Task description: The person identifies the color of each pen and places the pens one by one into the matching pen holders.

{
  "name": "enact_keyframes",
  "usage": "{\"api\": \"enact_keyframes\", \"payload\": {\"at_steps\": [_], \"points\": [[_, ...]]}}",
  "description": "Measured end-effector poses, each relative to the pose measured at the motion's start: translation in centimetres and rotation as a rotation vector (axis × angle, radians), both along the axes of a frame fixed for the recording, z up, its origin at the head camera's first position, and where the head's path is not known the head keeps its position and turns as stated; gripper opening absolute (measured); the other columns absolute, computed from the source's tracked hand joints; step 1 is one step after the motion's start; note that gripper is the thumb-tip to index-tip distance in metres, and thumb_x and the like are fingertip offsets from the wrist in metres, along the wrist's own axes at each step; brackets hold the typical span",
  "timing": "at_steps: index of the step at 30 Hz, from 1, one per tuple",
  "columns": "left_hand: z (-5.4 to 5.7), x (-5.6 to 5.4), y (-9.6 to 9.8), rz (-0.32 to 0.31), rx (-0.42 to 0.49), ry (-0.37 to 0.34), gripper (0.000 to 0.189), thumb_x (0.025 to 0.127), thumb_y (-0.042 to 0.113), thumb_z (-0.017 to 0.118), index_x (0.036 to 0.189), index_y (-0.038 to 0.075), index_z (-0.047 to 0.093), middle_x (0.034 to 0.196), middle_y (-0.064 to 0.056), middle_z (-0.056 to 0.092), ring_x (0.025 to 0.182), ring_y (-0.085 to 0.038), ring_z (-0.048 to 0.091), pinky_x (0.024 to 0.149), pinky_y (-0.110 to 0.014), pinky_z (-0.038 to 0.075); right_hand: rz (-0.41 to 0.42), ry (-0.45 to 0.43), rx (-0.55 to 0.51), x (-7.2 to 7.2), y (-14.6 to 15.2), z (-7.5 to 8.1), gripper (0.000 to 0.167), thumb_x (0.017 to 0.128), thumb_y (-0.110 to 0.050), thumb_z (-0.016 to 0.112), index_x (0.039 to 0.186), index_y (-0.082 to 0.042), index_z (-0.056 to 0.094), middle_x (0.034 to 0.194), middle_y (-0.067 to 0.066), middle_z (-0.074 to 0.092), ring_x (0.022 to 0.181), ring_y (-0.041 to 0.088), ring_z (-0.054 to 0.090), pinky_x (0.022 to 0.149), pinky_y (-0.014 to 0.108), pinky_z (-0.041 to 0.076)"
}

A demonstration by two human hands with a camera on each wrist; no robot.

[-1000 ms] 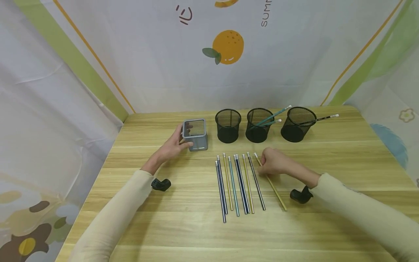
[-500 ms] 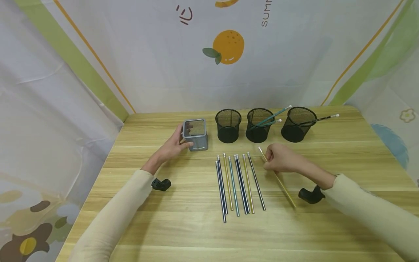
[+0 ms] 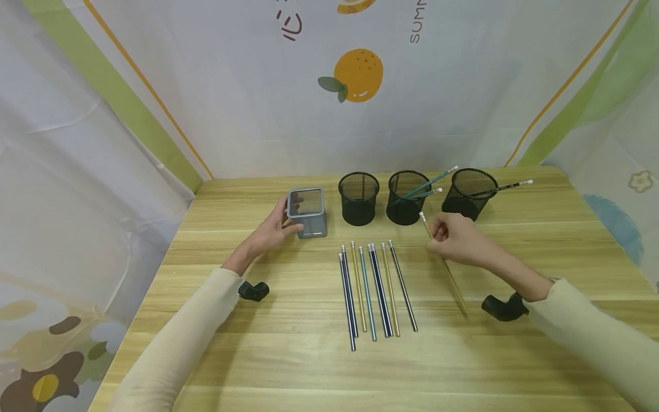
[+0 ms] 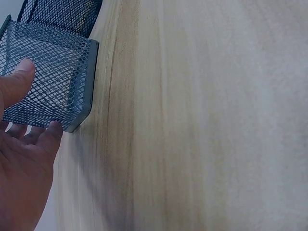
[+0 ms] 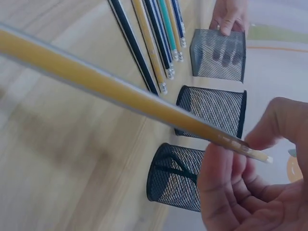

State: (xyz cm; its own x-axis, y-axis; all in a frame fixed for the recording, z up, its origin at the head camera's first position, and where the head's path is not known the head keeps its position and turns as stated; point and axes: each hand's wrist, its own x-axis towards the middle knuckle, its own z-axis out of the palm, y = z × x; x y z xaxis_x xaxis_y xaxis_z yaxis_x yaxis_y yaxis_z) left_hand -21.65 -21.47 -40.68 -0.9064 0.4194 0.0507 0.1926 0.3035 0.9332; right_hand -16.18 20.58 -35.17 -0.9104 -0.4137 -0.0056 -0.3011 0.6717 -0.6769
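My left hand (image 3: 273,229) holds a square grey mesh pen holder (image 3: 311,225) at the left of the row, thumb along its front and fingers round its far left side. In the left wrist view the thumb lies against the holder's mesh (image 4: 53,82). My right hand (image 3: 460,239) pinches a yellow pencil (image 5: 115,94) near its white eraser end, between thumb and fingers. The pencil slants over the table, eraser end towards the cups. Left of it, several pencils (image 3: 381,292) lie side by side: dark blue, yellow, teal and black.
Three round black mesh cups stand along the back: the left cup (image 3: 358,200) without pencils, the middle cup (image 3: 404,200) with two teal pencils, the right cup (image 3: 463,197) with a black one. A printed white curtain (image 3: 247,103) hangs behind the table.
My right hand has lifted the yellow pencil off the table and carried it right and back, towards the cups. My left hand and the pen holder have stayed in place.
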Motion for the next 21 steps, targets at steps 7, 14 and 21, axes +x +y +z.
{"api": "enact_keyframes", "payload": {"at_steps": [7,14,21], "points": [[0.10,0.09,0.03,0.001,-0.001,0.002,0.072,0.101,-0.007,0.056,0.158,0.001,0.014,0.158,-0.023,0.023,0.148,-0.041,0.021,0.118,-0.056,0.021,-0.039,0.059,-0.079,0.17,0.67,0.61,0.013,0.080,0.000,0.063,0.092,0.000,0.056,0.079,0.007,0.056,0.068,0.021,0.050,0.061,0.027,0.044],[0.18,0.07,0.03,0.003,0.002,-0.010,0.071,0.101,-0.006,0.056,0.158,0.002,0.014,0.158,-0.022,0.024,0.148,-0.038,0.021,0.118,-0.053,0.021,-0.063,0.068,-0.125,0.12,0.75,0.76,0.013,0.083,0.003,0.059,0.096,0.002,0.057,0.082,0.011,0.058,0.071,0.023,0.055,0.061,0.025,0.045],[0.19,0.13,0.05,-0.014,0.030,0.000,0.071,0.100,-0.009,0.055,0.157,0.002,0.015,0.158,-0.026,0.022,0.149,-0.040,0.018,0.118,-0.053,0.023,-0.060,0.081,-0.184,0.12,0.68,0.84,0.013,0.088,0.004,0.060,0.101,0.003,0.057,0.085,0.011,0.062,0.076,0.023,0.060,0.063,0.024,0.050]]}}
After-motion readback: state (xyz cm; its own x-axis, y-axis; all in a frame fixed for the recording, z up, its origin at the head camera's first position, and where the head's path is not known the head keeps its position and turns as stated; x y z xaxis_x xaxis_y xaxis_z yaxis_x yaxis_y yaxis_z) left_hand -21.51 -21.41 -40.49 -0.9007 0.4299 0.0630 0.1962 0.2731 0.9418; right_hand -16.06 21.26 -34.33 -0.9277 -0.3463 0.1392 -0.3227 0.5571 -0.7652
